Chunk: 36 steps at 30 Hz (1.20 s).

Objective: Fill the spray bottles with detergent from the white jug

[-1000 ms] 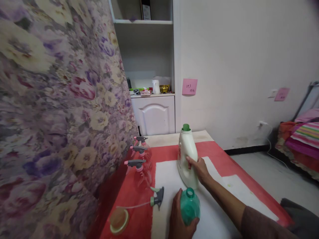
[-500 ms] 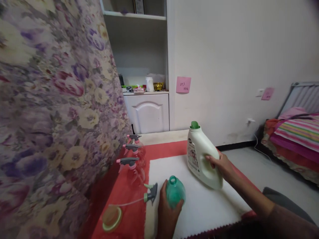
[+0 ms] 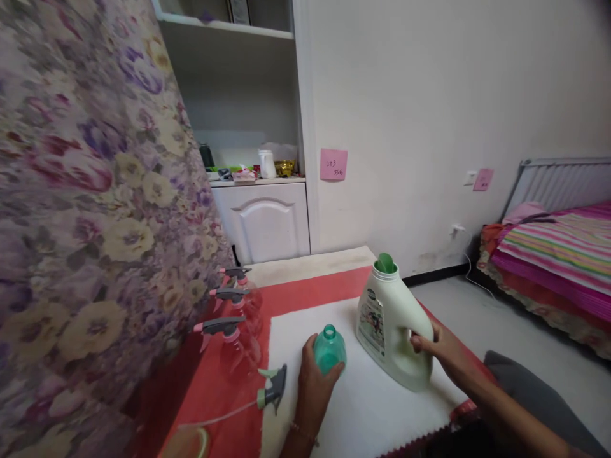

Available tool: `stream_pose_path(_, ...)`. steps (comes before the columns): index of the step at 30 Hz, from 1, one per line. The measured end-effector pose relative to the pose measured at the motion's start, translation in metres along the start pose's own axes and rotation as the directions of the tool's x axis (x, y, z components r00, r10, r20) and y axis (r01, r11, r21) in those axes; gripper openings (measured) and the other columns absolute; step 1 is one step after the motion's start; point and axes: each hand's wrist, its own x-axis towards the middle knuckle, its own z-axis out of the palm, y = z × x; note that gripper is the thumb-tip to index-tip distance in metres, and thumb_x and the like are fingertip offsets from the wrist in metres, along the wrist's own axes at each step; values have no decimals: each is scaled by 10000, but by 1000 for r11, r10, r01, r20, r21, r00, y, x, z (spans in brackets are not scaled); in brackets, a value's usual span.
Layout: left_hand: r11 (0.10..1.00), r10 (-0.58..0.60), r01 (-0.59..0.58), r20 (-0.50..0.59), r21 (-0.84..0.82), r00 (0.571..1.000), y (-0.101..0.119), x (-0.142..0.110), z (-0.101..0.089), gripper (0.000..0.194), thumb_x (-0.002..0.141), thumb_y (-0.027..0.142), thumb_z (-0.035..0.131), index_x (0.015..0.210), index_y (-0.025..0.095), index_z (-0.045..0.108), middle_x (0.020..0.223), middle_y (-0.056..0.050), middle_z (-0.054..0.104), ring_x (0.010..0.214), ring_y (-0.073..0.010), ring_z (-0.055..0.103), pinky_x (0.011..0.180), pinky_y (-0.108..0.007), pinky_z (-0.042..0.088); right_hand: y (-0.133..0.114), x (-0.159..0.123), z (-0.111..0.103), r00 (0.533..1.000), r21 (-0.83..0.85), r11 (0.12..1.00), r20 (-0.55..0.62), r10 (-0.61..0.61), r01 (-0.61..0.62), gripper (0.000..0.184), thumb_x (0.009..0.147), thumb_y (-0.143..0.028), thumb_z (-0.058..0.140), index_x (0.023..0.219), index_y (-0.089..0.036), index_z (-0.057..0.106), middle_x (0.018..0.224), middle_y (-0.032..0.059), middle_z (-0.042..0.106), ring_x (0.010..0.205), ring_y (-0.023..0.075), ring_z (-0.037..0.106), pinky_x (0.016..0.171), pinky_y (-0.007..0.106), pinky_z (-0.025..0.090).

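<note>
My left hand (image 3: 317, 375) is wrapped round a translucent green spray bottle (image 3: 330, 351) whose neck is uncapped; it stands upright over the white cloth. A large pale-green detergent jug (image 3: 394, 324) with a printed label is gripped at its handle by my right hand (image 3: 432, 346). The jug's mouth has a green spout (image 3: 384, 263) and no cap. Left of the green bottle lies a grey and green spray trigger head (image 3: 273, 389) with its thin clear tube. Beyond it, several clear pink bottles with grey trigger heads (image 3: 222, 326) stand in a row.
A white cloth (image 3: 377, 416) covers part of the red tabletop (image 3: 315, 291). At the near left edge is a round lid-like object (image 3: 191, 442), partly cut off. A floral curtain (image 3: 95, 222) hangs along the left side. Behind are a white cabinet (image 3: 267, 219) and wall; a bed (image 3: 563, 248) stands right.
The view has turned to the right. The detergent jug appears lower and more upright, closer to the cloth. My left hand still holds the green bottle.
</note>
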Motion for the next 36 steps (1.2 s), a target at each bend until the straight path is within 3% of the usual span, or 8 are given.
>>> stream_pose_path(4, 998, 45, -43, 30, -48, 999, -2, 5, -2, 733, 687, 238, 662, 1362, 215, 377, 1444, -110, 460, 1353, -278, 409, 1139, -413, 304, 5, 0, 2, 1000, 25, 1000, -7, -8, 9, 410, 712, -581, 666, 597, -217, 518, 556, 11, 552, 557, 204, 517, 554, 321, 409)
stream_pose_path(7, 994, 90, -87, 39, -59, 995, 0, 6, -2, 671, 688, 215, 655, 1324, 195, 441, 1378, -113, 517, 1312, -280, 449, 1126, -423, 321, 1, 7, 9, 1000, 21, 1000, -12, -9, 9, 456, 750, -566, 644, 519, -218, 461, 501, -10, 492, 519, 171, 471, 544, 299, 379)
stream_pose_path(15, 988, 121, -117, 32, -104, 992, 1, 2, -5, 703, 642, 133, 660, 1317, 197, 473, 1343, -102, 531, 1294, -274, 459, 1117, -440, 342, -48, 35, 8, 1000, -176, 984, -23, -16, 11, 401, 727, -554, 658, 605, -213, 486, 425, -65, 446, 445, 122, 402, 506, 257, 330)
stream_pose_path(23, 980, 135, -125, 57, -156, 989, -2, 1, -9, 682, 679, 160, 665, 1332, 204, 476, 1341, -99, 544, 1275, -269, 484, 1094, -426, 361, -95, 37, -17, 986, -357, 930, 164, -27, 85, 406, 720, -576, 666, 722, -179, 579, 468, -70, 461, 414, 104, 420, 428, 224, 316)
stream_pose_path(28, 971, 146, -136, 36, -198, 989, -6, 0, -12, 631, 682, 175, 677, 1294, 207, 526, 1317, -95, 577, 1248, -274, 511, 1077, -418, 375, -108, 38, -32, 956, -461, 876, 295, -2, 144, 341, 727, -495, 704, 755, -172, 597, 501, -67, 500, 391, 88, 434, 367, 192, 304)
stream_pose_path(30, 966, 157, -146, 34, -214, 987, -7, -1, -13, 615, 687, 172, 676, 1285, 213, 539, 1313, -91, 586, 1247, -269, 513, 1076, -407, 375, -113, 36, -35, 944, -482, 859, 331, 0, 170, 359, 720, -486, 717, 860, -167, 634, 613, -32, 595, 407, 87, 461, 347, 187, 321)
stream_pose_path(33, 960, 167, -153, 42, -235, 985, -9, 0, -13, 599, 701, 183, 674, 1284, 216, 542, 1318, -81, 587, 1254, -261, 510, 1078, -393, 371, -123, 30, -37, 916, -492, 848, 401, 17, 199, 535, 726, -473, 719, 1178, -202, 625, 868, 40, 699, 473, 105, 528, 342, 185, 367)
stream_pose_path(36, 955, 170, -153, 47, -254, 984, -9, 0, -14, 583, 711, 178, 664, 1281, 212, 547, 1323, -85, 585, 1258, -257, 510, 1082, -390, 368, -134, 27, -37, 895, -514, 830, 444, 40, 217, 630, 718, -451, 733, 1295, -238, 596, 906, 51, 725, 484, 123, 556, 345, 191, 388)
